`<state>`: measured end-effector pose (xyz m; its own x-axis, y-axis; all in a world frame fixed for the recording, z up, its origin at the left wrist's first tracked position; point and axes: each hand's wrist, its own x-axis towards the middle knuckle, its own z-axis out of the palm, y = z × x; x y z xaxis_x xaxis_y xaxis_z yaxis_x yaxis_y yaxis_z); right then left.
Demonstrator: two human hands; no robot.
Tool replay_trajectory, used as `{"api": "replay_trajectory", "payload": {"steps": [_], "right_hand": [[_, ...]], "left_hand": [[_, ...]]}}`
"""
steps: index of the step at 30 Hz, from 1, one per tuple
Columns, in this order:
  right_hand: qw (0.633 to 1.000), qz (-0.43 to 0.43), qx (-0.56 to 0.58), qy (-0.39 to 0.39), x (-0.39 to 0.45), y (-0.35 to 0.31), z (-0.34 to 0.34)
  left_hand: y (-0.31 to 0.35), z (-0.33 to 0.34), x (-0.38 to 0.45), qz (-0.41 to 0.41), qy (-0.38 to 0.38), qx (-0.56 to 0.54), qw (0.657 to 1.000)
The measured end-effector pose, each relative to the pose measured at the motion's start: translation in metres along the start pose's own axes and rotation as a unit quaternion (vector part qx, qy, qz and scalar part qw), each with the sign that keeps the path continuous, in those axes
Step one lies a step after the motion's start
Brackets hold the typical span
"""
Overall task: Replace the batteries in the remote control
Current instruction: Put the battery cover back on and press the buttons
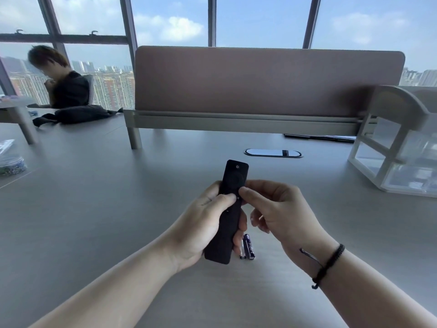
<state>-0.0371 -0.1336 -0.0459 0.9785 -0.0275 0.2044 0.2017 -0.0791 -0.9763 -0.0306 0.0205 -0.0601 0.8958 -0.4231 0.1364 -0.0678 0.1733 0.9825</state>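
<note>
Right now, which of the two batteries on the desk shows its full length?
The right battery, with the purple label. The left battery is partly hidden behind the left hand gripping the remote.

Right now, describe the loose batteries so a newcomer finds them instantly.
On the grey desk, look below the black slim remote control gripped by the left hand. Two small cylindrical batteries lie side by side there; one is purple-wrapped, and nothing else nearby lies loose.

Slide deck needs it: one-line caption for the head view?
Left hand grips black remote button-side up, right hand pinching its edge; two batteries lie on the grey desk.
</note>
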Motion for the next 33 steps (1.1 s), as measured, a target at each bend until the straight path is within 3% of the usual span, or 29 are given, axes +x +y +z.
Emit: {"api": "replay_trajectory", "payload": {"steps": [10, 18, 33], "right_hand": [[0.999, 0.005, 0.04, 0.005, -0.0031, -0.005, -0.0001], [0.997, -0.009, 0.06, -0.044, -0.0027, -0.0026, -0.0002], [0.996, -0.035, 0.061, -0.047, -0.0004, 0.0029, 0.0004]], "left_hand": [[0.0001, -0.0009, -0.0006, -0.012, -0.033, -0.055, 0.998], [-0.0005, 0.0003, 0.0003, 0.008, -0.032, -0.07, 0.997], [-0.001, 0.0039, -0.0012, 0.007, -0.014, -0.031, 0.999]]}}
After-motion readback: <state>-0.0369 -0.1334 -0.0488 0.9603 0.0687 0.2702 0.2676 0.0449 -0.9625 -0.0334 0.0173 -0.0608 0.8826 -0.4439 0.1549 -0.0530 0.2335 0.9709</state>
